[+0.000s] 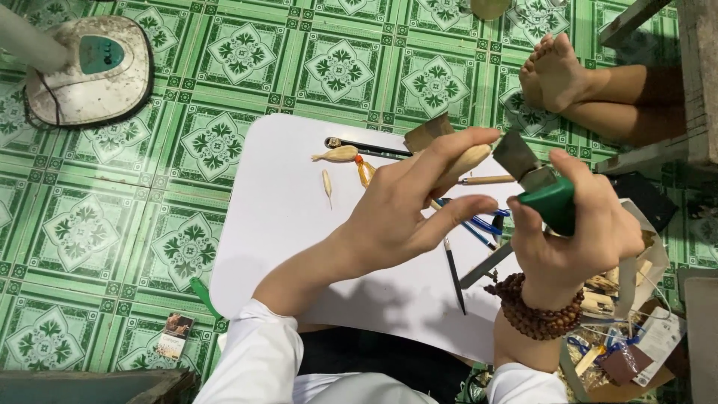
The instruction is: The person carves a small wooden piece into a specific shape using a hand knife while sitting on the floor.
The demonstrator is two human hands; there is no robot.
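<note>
My left hand (404, 206) holds a small pale wooden piece (467, 159) between thumb and fingers above a white board (277, 217). My right hand (580, 236), with a brown bead bracelet (535, 310) at the wrist, grips a knife with a green handle (552, 200) and a wide metal blade (516, 155); the blade sits right beside the wooden piece. On the board lie small carved wooden pieces (338, 154), a thin wooden sliver (327, 183) and several slim tools (454, 273).
The floor is green patterned tile. A fan base (90, 71) stands at the upper left. Another person's bare foot (553, 71) rests at the upper right. An open box (628, 329) with wood scraps sits at the lower right, a small card (174, 335) at lower left.
</note>
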